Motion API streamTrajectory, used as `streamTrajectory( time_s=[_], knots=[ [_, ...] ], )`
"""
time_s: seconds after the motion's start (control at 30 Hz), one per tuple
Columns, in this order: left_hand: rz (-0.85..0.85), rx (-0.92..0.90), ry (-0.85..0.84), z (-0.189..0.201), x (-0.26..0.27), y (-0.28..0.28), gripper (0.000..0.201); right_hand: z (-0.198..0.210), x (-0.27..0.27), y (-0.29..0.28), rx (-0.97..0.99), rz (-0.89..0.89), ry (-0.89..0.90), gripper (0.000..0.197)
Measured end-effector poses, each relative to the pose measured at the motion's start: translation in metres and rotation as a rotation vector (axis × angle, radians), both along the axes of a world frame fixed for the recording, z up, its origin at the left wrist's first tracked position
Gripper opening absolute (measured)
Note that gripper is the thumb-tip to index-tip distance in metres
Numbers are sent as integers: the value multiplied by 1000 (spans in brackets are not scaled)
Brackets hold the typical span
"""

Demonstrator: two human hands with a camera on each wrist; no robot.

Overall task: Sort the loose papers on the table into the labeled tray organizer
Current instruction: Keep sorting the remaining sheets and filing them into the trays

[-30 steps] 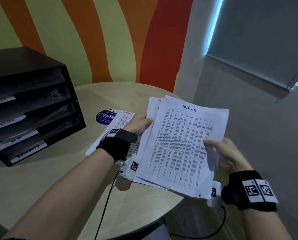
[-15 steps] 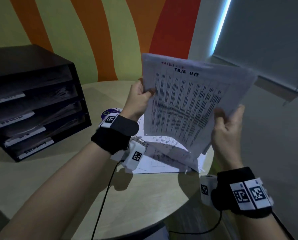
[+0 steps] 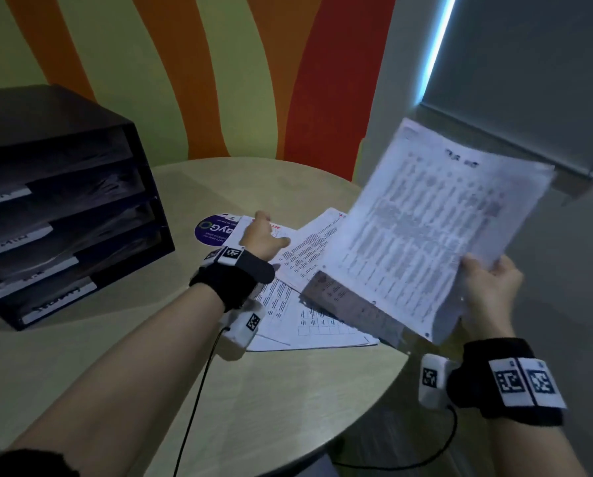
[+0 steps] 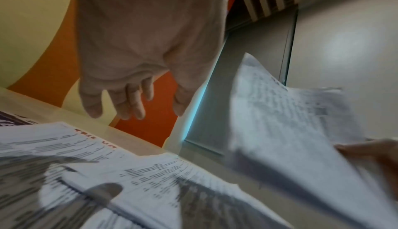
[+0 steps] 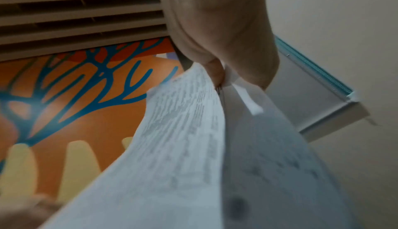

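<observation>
My right hand grips a sheaf of printed papers by its lower right corner, raised and tilted over the table's right side; the wrist view shows thumb and fingers pinching the sheets. My left hand hovers with relaxed fingers just above several loose printed sheets lying on the round table, holding nothing. The black tray organizer with white labels stands at the table's left, its shelves holding papers.
A round purple sticker lies on the table beyond the loose sheets. The table edge curves close under my right wrist. A striped orange and green wall stands behind, a grey window blind to the right.
My left hand let go of the sheaf and dropped toward the sheets on the table. My right hand carried the sheaf to the right and tilted it lower.
</observation>
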State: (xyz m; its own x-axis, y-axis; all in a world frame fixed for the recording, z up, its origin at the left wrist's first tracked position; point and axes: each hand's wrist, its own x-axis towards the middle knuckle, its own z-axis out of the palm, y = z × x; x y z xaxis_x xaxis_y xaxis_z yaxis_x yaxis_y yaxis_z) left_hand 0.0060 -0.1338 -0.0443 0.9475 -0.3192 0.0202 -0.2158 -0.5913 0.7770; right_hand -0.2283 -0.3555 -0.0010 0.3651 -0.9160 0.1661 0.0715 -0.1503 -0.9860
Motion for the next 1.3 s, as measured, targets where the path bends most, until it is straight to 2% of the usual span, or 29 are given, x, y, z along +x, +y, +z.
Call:
streamTrajectory(
  time_s=[0.1, 0.2, 0.23, 0.3, 0.37, 0.47, 0.53, 0.6, 0.77, 0.8, 0.9, 0.97, 1.1, 1.2, 1.3],
  knots=[
    [24, 202, -18, -11, 15, -4, 85, -11, -11, -28, 127, -89, 76, 22],
    [-21, 382, 31, -15, 17, -16, 124, -24, -20, -44, 207, -101, 120, 17],
    [-41, 461, 20, -16, 16, -21, 129, -27, -22, -47, 223, -105, 137, 19],
    [-58, 581, -5, -19, 14, -30, 116, -32, -22, -51, 252, -120, 137, 23],
    [-71, 588, 28, -23, 14, -34, 96, -35, -21, -52, 269, -121, 154, 27],
    [-107, 544, 18, -23, 14, -29, 41, -36, -19, -50, 286, -99, 169, 31],
    [-110, 532, 4, -22, 16, -19, 28, -35, -18, -48, 282, -80, 182, 32],
    [-116, 552, 10, -16, 15, -6, 28, -33, -17, -47, 270, -63, 183, 32],
    [-168, 830, 75, 4, 10, 41, 15, -34, -17, -48, 269, -49, 162, 33],
    [-150, 831, 85, 3, 8, 47, 19, -33, -17, -47, 267, -42, 162, 33],
    [-94, 642, 41, 0, 10, 52, 44, -31, -15, -42, 260, -16, 164, 32],
    [-60, 486, 33, -6, 14, 45, 48, -30, -13, -38, 248, -1, 176, 31],
    [-38, 339, 82, -22, 10, 31, 55, -34, -9, -37, 247, 40, 196, 29],
    [4, 396, 50, -28, 5, 24, 46, -34, -11, -39, 240, 53, 186, 28],
    [96, 399, -50, -20, 7, 21, 38, -32, -17, -46, 244, 40, 127, 27]
  ],
)
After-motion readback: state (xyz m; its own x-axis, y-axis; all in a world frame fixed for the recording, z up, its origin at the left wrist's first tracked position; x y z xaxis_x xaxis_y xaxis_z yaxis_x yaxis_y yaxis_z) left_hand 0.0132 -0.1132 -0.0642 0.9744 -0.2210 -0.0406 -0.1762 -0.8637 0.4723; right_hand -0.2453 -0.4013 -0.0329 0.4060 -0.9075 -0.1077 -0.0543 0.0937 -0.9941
